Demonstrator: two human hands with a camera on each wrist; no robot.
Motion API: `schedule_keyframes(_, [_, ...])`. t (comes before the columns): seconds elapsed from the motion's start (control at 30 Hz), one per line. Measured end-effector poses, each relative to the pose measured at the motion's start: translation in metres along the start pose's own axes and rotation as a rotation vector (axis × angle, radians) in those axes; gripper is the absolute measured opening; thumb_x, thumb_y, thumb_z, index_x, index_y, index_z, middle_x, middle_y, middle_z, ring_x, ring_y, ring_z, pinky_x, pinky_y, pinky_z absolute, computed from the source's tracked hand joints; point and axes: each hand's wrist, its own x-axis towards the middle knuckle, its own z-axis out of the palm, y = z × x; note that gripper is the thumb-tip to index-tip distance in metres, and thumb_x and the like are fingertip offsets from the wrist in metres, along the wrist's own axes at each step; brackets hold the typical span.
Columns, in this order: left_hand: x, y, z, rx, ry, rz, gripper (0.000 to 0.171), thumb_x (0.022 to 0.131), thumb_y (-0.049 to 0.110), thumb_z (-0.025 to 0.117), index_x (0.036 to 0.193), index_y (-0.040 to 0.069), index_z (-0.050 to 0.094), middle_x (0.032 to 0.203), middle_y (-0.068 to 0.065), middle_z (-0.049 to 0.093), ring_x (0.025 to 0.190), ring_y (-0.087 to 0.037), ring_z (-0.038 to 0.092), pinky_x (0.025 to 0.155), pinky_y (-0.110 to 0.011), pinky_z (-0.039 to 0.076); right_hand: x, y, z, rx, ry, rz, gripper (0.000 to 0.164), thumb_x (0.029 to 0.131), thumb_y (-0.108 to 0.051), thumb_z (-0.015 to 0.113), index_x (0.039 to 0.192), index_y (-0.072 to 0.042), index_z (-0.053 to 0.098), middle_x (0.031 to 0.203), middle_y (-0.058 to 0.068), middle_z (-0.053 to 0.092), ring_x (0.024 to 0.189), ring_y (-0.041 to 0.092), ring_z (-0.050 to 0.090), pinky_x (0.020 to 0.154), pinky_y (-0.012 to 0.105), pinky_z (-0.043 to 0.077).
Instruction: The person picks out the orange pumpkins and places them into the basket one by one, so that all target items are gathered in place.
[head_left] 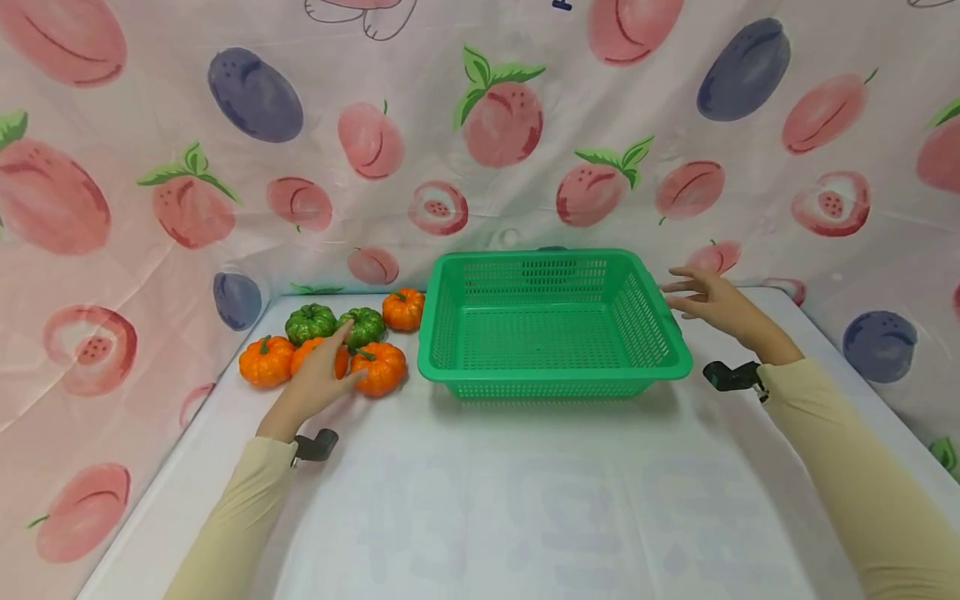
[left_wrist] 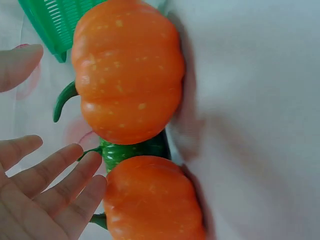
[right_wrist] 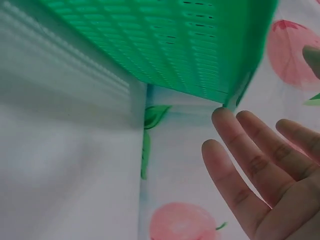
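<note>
My left hand [head_left: 317, 385] hovers over a group of small toy pumpkins, fingers extended and thumb spread. Closest to it is an orange pumpkin [head_left: 384, 372], which fills the upper middle of the left wrist view; another orange pumpkin [left_wrist: 154, 200] lies below it there. Two green pumpkins [head_left: 311, 323] sit behind, one partly covered by the fingers. A green plastic basket [head_left: 555, 375] stands right of the group with nothing inside. Near its right rim is my right hand [head_left: 723, 310], its fingers loosely spread; whether they touch the basket I cannot tell.
One more orange pumpkin [head_left: 403, 310] rests against the basket's left side, and another [head_left: 266, 362] lies at the far left. The table has a white cover [head_left: 525, 500]. A fruit-print curtain [head_left: 300, 233] hangs behind and along the sides.
</note>
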Motion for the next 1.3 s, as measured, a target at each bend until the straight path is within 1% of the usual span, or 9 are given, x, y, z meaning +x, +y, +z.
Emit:
schedule_keyframes(0.07, [-0.001, -0.001, 0.002, -0.007, -0.005, -0.006, 0.082, 0.088, 0.019, 0.063, 0.151, 0.005, 0.013, 0.144, -0.027, 0.036, 0.13, -0.047, 0.036, 0.107, -0.062, 0.029, 0.0, 0.003, 0.002, 0.014, -0.009, 0.014, 0.064, 0.097, -0.027, 0.051, 0.147, 0.002, 0.022, 0.14, 0.03, 0.042, 0.107, -0.003, 0.053, 0.089, 0.034, 0.054])
schedule_keyframes(0.17, [-0.002, -0.002, 0.006, -0.022, -0.009, -0.014, 0.082, 0.088, 0.019, 0.064, 0.151, 0.005, 0.013, 0.143, -0.026, 0.037, 0.129, -0.046, 0.037, 0.107, -0.062, 0.03, -0.001, 0.008, 0.005, 0.032, -0.029, 0.033, 0.064, 0.097, -0.027, 0.051, 0.147, 0.003, 0.022, 0.139, 0.031, 0.041, 0.096, -0.015, 0.05, 0.088, 0.036, 0.055])
schedule_keyframes(0.23, [-0.003, -0.003, 0.008, -0.029, -0.014, -0.021, 0.083, 0.088, 0.021, 0.064, 0.151, 0.006, 0.013, 0.143, -0.026, 0.037, 0.129, -0.046, 0.037, 0.107, -0.062, 0.03, -0.001, 0.011, 0.008, 0.029, -0.038, 0.05, 0.065, 0.097, -0.029, 0.051, 0.147, 0.003, 0.023, 0.139, 0.031, 0.042, 0.098, -0.007, 0.056, 0.087, 0.035, 0.055])
schedule_keyframes(0.3, [-0.003, -0.004, 0.01, -0.028, -0.017, -0.024, 0.083, 0.088, 0.022, 0.065, 0.151, 0.007, 0.014, 0.143, -0.026, 0.038, 0.129, -0.046, 0.037, 0.107, -0.061, 0.03, -0.002, 0.013, 0.01, 0.02, -0.053, 0.064, 0.066, 0.097, -0.03, 0.051, 0.147, 0.002, 0.023, 0.138, 0.032, 0.042, 0.107, 0.012, 0.06, 0.089, 0.04, 0.054])
schedule_keyframes(0.4, [-0.003, -0.006, 0.013, -0.02, -0.025, -0.018, 0.083, 0.087, 0.022, 0.065, 0.151, 0.006, 0.014, 0.143, -0.027, 0.038, 0.13, -0.046, 0.036, 0.108, -0.06, 0.029, -0.003, 0.018, 0.013, -0.003, -0.071, 0.075, 0.065, 0.097, -0.033, 0.051, 0.145, 0.003, 0.027, 0.134, 0.031, 0.046, 0.114, 0.034, 0.056, 0.09, 0.045, 0.053])
schedule_keyframes(0.63, [-0.002, -0.005, 0.018, -0.025, -0.009, 0.01, 0.08, 0.085, 0.016, 0.066, 0.149, 0.003, 0.019, 0.143, -0.027, 0.038, 0.131, -0.044, 0.036, 0.11, -0.057, 0.029, -0.006, 0.023, 0.014, -0.003, -0.103, 0.079, 0.061, 0.099, -0.036, 0.045, 0.141, 0.007, 0.035, 0.133, 0.029, 0.05, 0.104, 0.005, 0.057, 0.091, 0.044, 0.053])
schedule_keyframes(0.83, [0.0, -0.003, 0.021, -0.023, 0.0, -0.002, 0.076, 0.085, 0.015, 0.066, 0.147, -0.001, 0.025, 0.143, -0.029, 0.037, 0.128, -0.044, 0.039, 0.108, -0.057, 0.031, -0.007, 0.022, 0.013, 0.005, -0.113, 0.081, 0.062, 0.1, -0.037, 0.043, 0.141, 0.008, 0.034, 0.135, 0.028, 0.048, 0.111, 0.017, 0.056, 0.092, 0.044, 0.052])
schedule_keyframes(1.1, [0.003, -0.006, 0.024, 0.003, -0.003, -0.022, 0.072, 0.087, 0.022, 0.067, 0.144, -0.002, 0.031, 0.14, -0.028, 0.039, 0.123, -0.043, 0.042, 0.106, -0.057, 0.034, -0.008, 0.024, 0.011, 0.039, -0.136, 0.069, 0.06, 0.101, -0.035, 0.041, 0.141, 0.009, 0.033, 0.137, 0.029, 0.045, 0.091, -0.02, 0.047, 0.091, 0.038, 0.053])
schedule_keyframes(1.3, [0.003, -0.009, 0.026, 0.02, -0.014, -0.038, 0.07, 0.087, 0.029, 0.066, 0.143, -0.001, 0.035, 0.141, -0.028, 0.039, 0.124, -0.043, 0.042, 0.106, -0.058, 0.034, -0.007, 0.026, 0.012, 0.076, -0.154, 0.068, 0.058, 0.101, -0.031, 0.042, 0.141, 0.01, 0.032, 0.137, 0.031, 0.044, 0.092, -0.021, 0.048, 0.09, 0.032, 0.054])
